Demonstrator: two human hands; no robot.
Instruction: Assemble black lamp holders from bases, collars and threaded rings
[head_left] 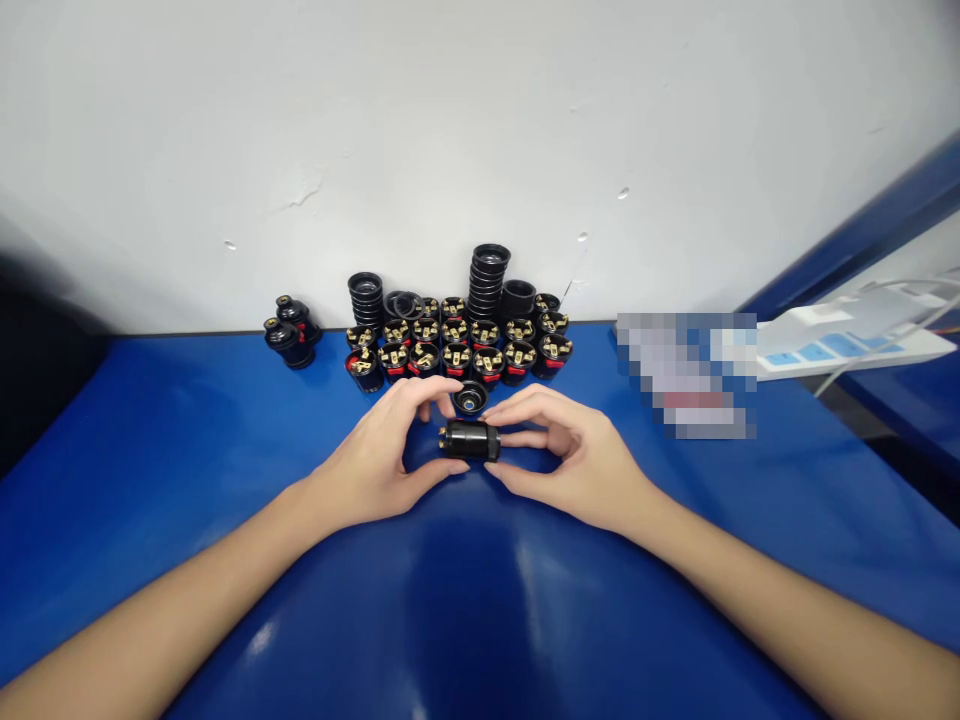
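A black lamp socket (469, 440) lies on its side between my two hands, brass terminals facing left and a wider ring at its right end. My left hand (401, 440) curls round the terminal half, thumb at the near side and fingers at the far side; its index finger is raised. At the ring end, my right hand (566, 445) pinches with thumb and fingers. Just beyond the socket sits a round black cap (470, 398). Behind it, several upright sockets (456, 357) stand in rows, showing brass terminals and red parts.
Stacks of black caps (490, 280) and a shorter stack (366, 297) rise near the white wall, with loose black rings (405, 304) between. Two capped sockets (289, 340) stand left. On the right are a blurred-out item (686, 380) and a white power strip (847, 345) with cables.
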